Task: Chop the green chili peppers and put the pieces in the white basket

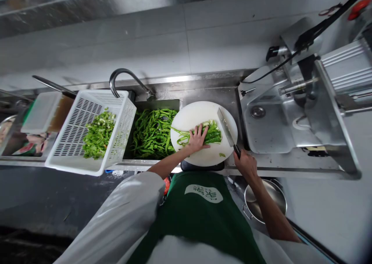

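Observation:
Long green peppers (pixel 214 134) lie bunched on a round white cutting board (pixel 193 115), their right ends cut. My left hand (pixel 197 139) rests on the bunch with its fingers spread. In my right hand (pixel 245 163) is the black handle of a cleaver (pixel 226 127). The cleaver's wide blade slants over the board just right of the peppers, apart from my left hand. A small green piece (pixel 222 155) lies near the board's front edge. Left of the board, many whole green peppers (pixel 154 130) fill a sink basin.
A white plastic basket (pixel 65 140) holding chopped greens (pixel 100 134) stands left of the basin, under a curved faucet (pixel 124 72). A metal slicing machine (pixel 314 97) stands on the right. Below the counter sits a steel pot (pixel 269 196).

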Motion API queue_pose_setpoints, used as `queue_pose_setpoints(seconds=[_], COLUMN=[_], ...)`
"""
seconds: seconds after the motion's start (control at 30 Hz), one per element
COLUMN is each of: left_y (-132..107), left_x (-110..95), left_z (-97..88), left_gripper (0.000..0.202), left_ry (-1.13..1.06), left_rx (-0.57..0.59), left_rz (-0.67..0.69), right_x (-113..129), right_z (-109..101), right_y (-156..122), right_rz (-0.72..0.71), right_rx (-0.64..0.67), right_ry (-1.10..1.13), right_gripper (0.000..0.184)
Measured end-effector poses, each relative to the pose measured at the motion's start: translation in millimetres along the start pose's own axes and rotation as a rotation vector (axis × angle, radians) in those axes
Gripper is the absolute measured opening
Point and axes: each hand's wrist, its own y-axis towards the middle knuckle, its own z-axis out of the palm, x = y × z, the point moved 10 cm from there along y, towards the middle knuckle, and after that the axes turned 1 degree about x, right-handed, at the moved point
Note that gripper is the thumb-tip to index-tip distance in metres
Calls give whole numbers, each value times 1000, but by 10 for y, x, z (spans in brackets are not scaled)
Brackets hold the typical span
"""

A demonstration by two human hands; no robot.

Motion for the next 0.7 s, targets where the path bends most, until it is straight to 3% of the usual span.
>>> queue_pose_setpoints(seconds=[0.13, 0.33, 0.5, 0.6, 0.7], left_y=[-32, 102, 14, -17, 1], left_x=[-34, 108, 55, 34, 49], left_z=[23, -73, -72, -39, 22], left_gripper=[89, 118, 110, 102, 96], left_ry=[83, -41, -48, -48, -18], left_rx=[-137, -185, -220, -237, -224], left_rz=[-59, -101, -40, 11, 14], right_x=[261, 532, 506, 440, 527], right_z=[-77, -46, -50, -172, -307], right_y=[162, 162, 51, 1, -80], right_rz=[-43, -97, -150, -99, -118], right_rx=[45, 99, 111, 80, 25], right_ry=[101, 26, -45, -69, -76], right_gripper=[39, 35, 35, 35, 36])
